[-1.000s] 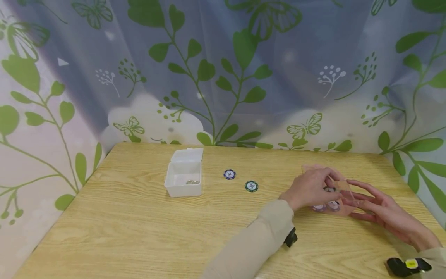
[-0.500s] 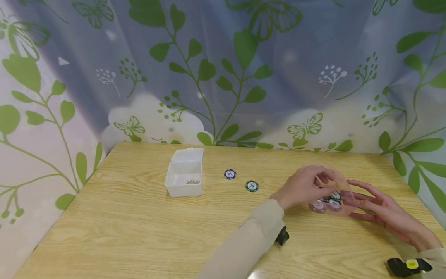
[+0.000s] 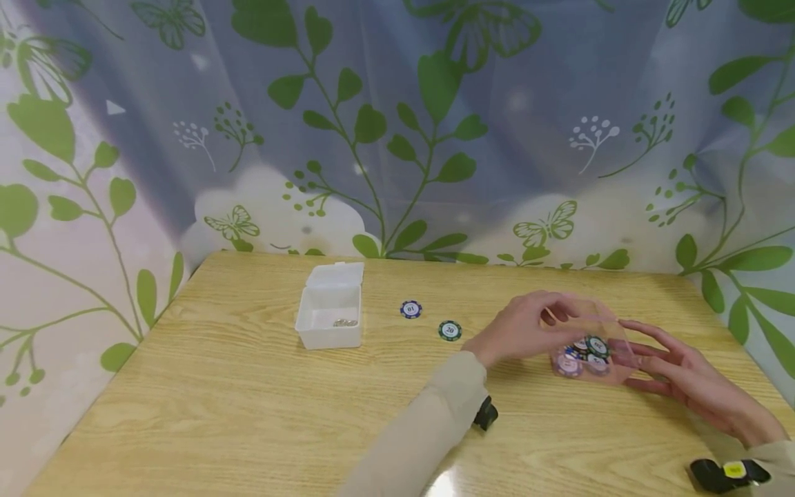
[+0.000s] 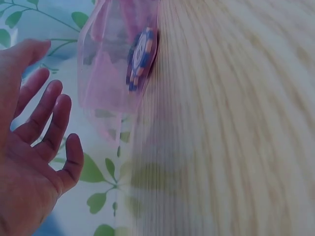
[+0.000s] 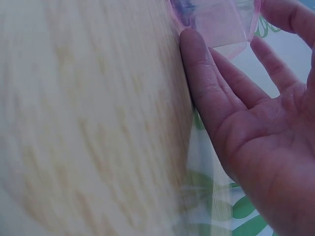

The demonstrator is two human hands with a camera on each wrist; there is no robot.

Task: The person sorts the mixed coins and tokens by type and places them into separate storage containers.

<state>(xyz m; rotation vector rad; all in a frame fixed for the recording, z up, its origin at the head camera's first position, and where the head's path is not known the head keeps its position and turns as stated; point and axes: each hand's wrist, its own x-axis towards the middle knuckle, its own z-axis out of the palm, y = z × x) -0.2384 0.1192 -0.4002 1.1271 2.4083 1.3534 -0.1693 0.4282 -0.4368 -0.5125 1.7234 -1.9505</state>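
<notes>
A pink see-through container (image 3: 611,376) sits on the right side of the table. Inside it lie several poker chips (image 3: 568,365), one of them blue-edged in the left wrist view. My right hand (image 3: 695,383) holds the container's right end, with fingers spread along its side and corner. At its left side is my left hand (image 3: 518,330), overlapping the container in the head view. The left wrist view shows the left hand (image 4: 37,147) with loosely bent fingers and nothing between them. A green chip marked 20 (image 3: 450,330) and a blue chip (image 3: 411,309) lie left of that hand.
A small white box (image 3: 329,338) with its lid raised stands left of the loose chips, a few small shiny pieces (image 3: 345,322) inside. Behind the wooden table (image 3: 248,407) hangs a curtain (image 3: 397,138) with leaves and butterflies.
My left hand has drawn back leftward from over the container, uncovering more of the chips in it. My right hand and the container stay in place.
</notes>
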